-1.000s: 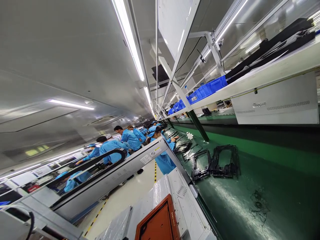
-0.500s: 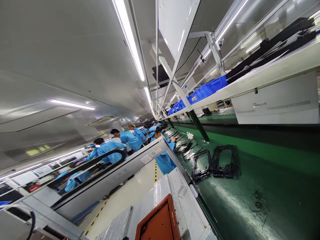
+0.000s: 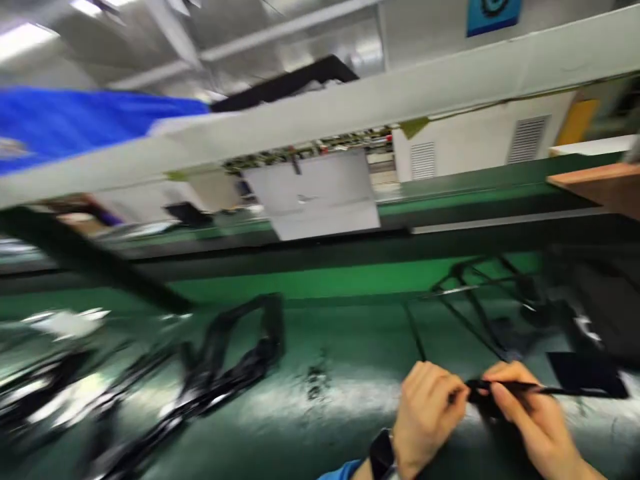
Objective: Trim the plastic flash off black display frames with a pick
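Observation:
My left hand (image 3: pixel 425 417), with a dark watch on the wrist, and my right hand (image 3: pixel 530 413) meet low in the view over the green conveyor belt (image 3: pixel 350 340). Both pinch a thin black strip (image 3: pixel 530 388) that runs off to the right toward a black flat part (image 3: pixel 585 380). The fingers of each hand are closed around it. The picture is smeared by motion.
A black plastic frame (image 3: pixel 235 360) lies on the belt to the left, more frames beyond it. Another black frame (image 3: pixel 490 300) lies behind my hands. A white shelf beam (image 3: pixel 320 120) crosses overhead with a blue bin (image 3: pixel 75 123) on it. A brown board (image 3: pixel 600 187) sticks in at right.
The view has swung from looking along the line and ceiling to facing the belt. My two hands have come into sight, gripping the black strip. The co-workers in blue are out of view.

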`<move>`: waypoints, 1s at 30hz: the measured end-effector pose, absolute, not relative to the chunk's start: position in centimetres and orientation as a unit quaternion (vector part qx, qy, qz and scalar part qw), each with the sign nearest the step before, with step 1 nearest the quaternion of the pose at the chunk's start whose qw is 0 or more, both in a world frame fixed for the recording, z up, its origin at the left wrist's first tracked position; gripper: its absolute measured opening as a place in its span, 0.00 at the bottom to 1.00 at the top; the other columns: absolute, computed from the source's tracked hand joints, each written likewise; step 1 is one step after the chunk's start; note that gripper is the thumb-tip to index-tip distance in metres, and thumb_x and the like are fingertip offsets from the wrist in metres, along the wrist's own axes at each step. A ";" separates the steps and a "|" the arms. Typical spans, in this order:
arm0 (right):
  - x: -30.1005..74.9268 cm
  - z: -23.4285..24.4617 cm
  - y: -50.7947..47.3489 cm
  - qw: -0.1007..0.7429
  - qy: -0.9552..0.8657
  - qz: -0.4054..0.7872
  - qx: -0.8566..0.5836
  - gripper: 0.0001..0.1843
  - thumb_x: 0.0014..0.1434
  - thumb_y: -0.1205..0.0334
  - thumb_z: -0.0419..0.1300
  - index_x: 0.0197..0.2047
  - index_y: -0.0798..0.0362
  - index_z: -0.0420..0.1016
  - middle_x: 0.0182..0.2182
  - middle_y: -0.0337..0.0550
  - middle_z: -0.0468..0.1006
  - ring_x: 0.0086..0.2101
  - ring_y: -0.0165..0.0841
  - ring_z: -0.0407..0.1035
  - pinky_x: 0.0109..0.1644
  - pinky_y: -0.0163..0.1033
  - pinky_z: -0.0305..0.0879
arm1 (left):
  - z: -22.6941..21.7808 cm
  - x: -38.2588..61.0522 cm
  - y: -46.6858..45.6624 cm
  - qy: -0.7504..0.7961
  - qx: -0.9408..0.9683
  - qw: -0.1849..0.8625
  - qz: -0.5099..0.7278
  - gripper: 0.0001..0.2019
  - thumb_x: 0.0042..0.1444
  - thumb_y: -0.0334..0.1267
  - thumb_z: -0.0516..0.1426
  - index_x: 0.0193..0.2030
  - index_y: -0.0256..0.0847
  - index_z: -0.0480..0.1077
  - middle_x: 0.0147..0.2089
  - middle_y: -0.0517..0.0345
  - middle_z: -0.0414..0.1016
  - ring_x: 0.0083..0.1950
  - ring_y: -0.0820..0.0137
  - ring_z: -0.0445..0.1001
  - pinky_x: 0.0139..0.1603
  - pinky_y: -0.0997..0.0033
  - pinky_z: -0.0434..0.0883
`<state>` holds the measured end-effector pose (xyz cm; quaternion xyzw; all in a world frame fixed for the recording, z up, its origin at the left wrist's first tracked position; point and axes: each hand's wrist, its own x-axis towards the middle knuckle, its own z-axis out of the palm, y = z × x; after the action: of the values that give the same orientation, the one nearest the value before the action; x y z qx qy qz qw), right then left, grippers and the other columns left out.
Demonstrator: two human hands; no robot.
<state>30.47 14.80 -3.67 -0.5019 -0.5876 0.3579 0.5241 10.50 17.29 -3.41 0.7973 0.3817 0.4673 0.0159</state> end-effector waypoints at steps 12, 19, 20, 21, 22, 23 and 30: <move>29.7 -4.1 14.1 0.539 -0.573 0.450 -0.422 0.13 0.76 0.49 0.60 0.46 0.48 0.79 0.38 0.42 0.75 0.29 0.32 0.66 0.36 0.37 0.69 | -3.2 9.8 16.6 0.322 0.796 0.064 0.508 0.06 0.70 0.26 0.61 0.44 0.42 0.73 0.35 0.60 0.80 0.34 0.69 0.76 0.38 0.68 0.68; 29.4 -3.4 14.2 0.527 -0.581 0.457 -0.419 0.16 0.77 0.47 0.58 0.44 0.49 0.78 0.38 0.43 0.74 0.33 0.34 0.67 0.39 0.40 0.68 | -3.3 9.9 16.2 0.324 0.804 0.070 0.493 0.07 0.70 0.25 0.60 0.45 0.42 0.73 0.35 0.59 0.80 0.34 0.69 0.76 0.38 0.68 0.68; 29.3 -3.3 14.2 0.525 -0.584 0.458 -0.417 0.16 0.77 0.47 0.58 0.44 0.49 0.78 0.38 0.43 0.74 0.34 0.35 0.68 0.40 0.40 0.68 | -3.4 10.0 16.2 0.322 0.806 0.072 0.492 0.07 0.70 0.25 0.60 0.46 0.42 0.72 0.35 0.58 0.80 0.34 0.69 0.76 0.38 0.68 0.69; 29.3 -3.3 14.2 0.523 -0.586 0.460 -0.414 0.16 0.77 0.47 0.58 0.44 0.49 0.78 0.38 0.44 0.74 0.34 0.35 0.68 0.40 0.40 0.68 | -3.5 10.0 16.1 0.320 0.807 0.076 0.491 0.07 0.70 0.25 0.60 0.46 0.42 0.72 0.35 0.58 0.79 0.34 0.68 0.76 0.38 0.68 0.69; 29.3 -3.4 14.2 0.520 -0.589 0.462 -0.412 0.16 0.77 0.47 0.58 0.45 0.49 0.78 0.38 0.44 0.74 0.35 0.36 0.69 0.40 0.40 0.67 | -3.5 10.0 16.1 0.318 0.807 0.080 0.491 0.07 0.70 0.25 0.60 0.46 0.42 0.72 0.35 0.59 0.79 0.34 0.68 0.76 0.38 0.68 0.69; 29.3 -3.5 14.2 0.516 -0.592 0.464 -0.410 0.16 0.77 0.47 0.58 0.45 0.49 0.78 0.38 0.43 0.74 0.36 0.36 0.69 0.40 0.40 0.67 | -3.6 10.1 16.1 0.316 0.807 0.086 0.490 0.07 0.70 0.25 0.59 0.45 0.42 0.72 0.35 0.59 0.79 0.34 0.69 0.76 0.38 0.68 0.69; 29.5 -4.0 14.1 0.489 -0.631 0.451 -0.400 0.13 0.79 0.51 0.56 0.47 0.48 0.76 0.40 0.44 0.74 0.40 0.37 0.70 0.43 0.40 0.67 | -3.7 10.3 16.0 0.334 0.808 0.112 0.473 0.08 0.69 0.24 0.57 0.42 0.43 0.68 0.33 0.60 0.73 0.34 0.69 0.73 0.37 0.70 0.68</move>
<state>29.53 14.11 -3.96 -0.4000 -0.6305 0.4510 0.4889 10.32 16.00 -3.66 0.8078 0.3339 0.4727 0.1122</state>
